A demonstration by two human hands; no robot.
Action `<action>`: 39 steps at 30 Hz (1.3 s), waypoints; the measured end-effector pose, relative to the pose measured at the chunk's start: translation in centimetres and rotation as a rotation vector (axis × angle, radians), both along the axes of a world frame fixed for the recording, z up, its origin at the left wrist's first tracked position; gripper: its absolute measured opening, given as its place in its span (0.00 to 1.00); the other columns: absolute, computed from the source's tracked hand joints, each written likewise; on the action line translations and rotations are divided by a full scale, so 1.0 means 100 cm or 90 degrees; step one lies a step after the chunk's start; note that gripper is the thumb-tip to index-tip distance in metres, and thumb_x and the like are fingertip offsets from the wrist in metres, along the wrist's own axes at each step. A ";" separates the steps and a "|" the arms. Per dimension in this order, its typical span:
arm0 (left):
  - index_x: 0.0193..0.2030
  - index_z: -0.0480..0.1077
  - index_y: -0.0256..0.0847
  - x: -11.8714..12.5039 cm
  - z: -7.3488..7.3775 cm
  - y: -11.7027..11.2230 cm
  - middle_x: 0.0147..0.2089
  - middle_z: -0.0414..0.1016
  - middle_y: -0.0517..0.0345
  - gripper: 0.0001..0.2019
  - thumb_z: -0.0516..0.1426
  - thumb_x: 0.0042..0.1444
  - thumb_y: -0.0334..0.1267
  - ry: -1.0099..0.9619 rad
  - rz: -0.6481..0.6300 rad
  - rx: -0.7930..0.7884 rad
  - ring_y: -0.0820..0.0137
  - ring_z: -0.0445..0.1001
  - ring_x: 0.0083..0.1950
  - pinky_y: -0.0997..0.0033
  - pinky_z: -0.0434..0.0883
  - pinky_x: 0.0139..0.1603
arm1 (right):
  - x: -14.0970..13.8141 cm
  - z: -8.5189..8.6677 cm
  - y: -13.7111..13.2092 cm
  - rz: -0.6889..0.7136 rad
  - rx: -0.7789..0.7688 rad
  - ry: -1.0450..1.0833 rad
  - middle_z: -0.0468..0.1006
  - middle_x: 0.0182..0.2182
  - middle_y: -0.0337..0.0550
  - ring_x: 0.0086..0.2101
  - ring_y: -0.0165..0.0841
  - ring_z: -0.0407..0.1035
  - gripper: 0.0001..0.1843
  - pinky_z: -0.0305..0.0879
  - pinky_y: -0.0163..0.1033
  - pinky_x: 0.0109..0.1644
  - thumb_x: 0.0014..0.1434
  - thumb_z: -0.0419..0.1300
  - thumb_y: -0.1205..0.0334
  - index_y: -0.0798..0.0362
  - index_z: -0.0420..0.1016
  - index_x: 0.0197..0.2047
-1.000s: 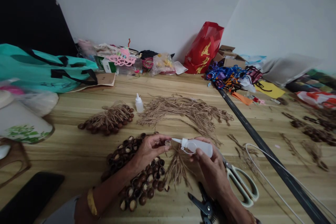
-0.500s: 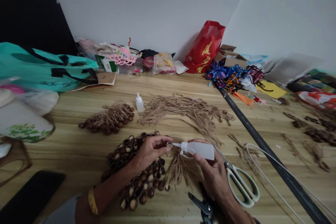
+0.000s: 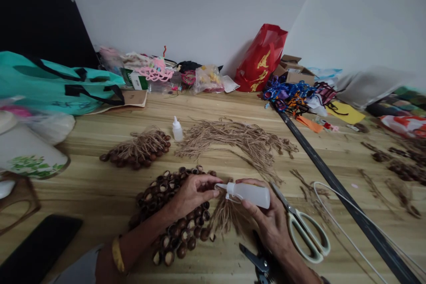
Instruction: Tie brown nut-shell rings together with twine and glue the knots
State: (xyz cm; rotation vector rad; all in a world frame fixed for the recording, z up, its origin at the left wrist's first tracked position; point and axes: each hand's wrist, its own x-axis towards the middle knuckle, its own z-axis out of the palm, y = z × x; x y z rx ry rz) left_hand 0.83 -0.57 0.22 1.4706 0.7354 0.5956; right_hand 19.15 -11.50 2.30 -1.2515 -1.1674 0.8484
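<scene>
My right hand [image 3: 271, 215] is wrapped round a translucent white squeeze bottle [image 3: 253, 193], tilted sideways with its thin nozzle pointing left. The nozzle tip meets the fingertips of my left hand [image 3: 193, 193], which pinch a small brown nut shell [image 3: 217, 187], mostly hidden by the fingers. Under my left forearm spreads a pile of open brown nut shells [image 3: 164, 186], hollow sides mostly up. A bundle of jute cords [image 3: 228, 217] lies just below the bottle. Beyond my hands is a wide heap of twine cords [image 3: 229, 140].
Cream-handled scissors [image 3: 309, 235] and dark pliers [image 3: 256, 259] lie beside my right hand. A small dropper bottle [image 3: 177, 129] stands beyond, near corded shells [image 3: 138, 148]. A phone [image 3: 40, 248] is at left, a white cable [image 3: 346, 222] at right, a red bag [image 3: 261, 57] behind.
The bottle has tipped slightly, its body end now lower, and its nozzle has moved closer into the shell at my left fingertips. The left hand stays nearly in place.
</scene>
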 end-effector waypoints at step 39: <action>0.45 0.76 0.34 -0.001 -0.008 0.000 0.44 0.79 0.48 0.15 0.61 0.51 0.35 0.021 -0.052 0.059 0.61 0.76 0.45 0.66 0.71 0.49 | 0.006 -0.001 -0.003 -0.033 0.003 -0.083 0.76 0.42 0.46 0.42 0.38 0.71 0.12 0.70 0.37 0.43 0.57 0.62 0.59 0.50 0.73 0.46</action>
